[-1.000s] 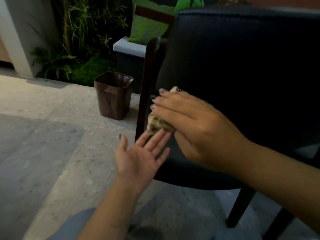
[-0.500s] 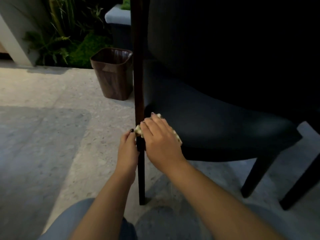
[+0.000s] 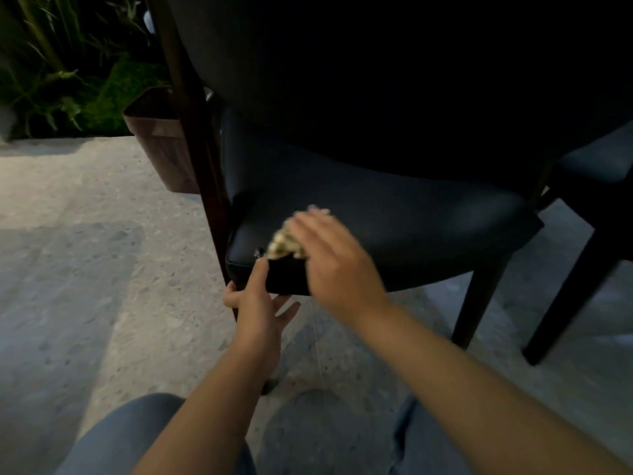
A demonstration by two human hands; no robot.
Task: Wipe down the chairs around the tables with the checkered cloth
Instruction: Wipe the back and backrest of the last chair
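A dark upholstered chair (image 3: pixel 411 214) with dark wooden legs fills the upper middle of the head view. The bunched checkered cloth (image 3: pixel 286 246) lies on the seat near its front left corner. My right hand (image 3: pixel 335 265) is pressed flat on the cloth, blurred by motion. My left hand (image 3: pixel 257 299) grips the seat's front left corner by the wooden leg (image 3: pixel 205 186), with one finger on the seat's edge and the thumb below it.
A brown waste bin (image 3: pixel 161 145) stands on the speckled floor behind the chair's left leg. Green plants (image 3: pixel 61 70) grow at the upper left. A second dark chair (image 3: pixel 603 200) stands at the right edge. My knees in blue trousers show at the bottom.
My right hand has moved the cloth from the wooden leg onto the seat's front corner. My left hand has shifted from the leg to the seat's corner. The view has come closer and lower.
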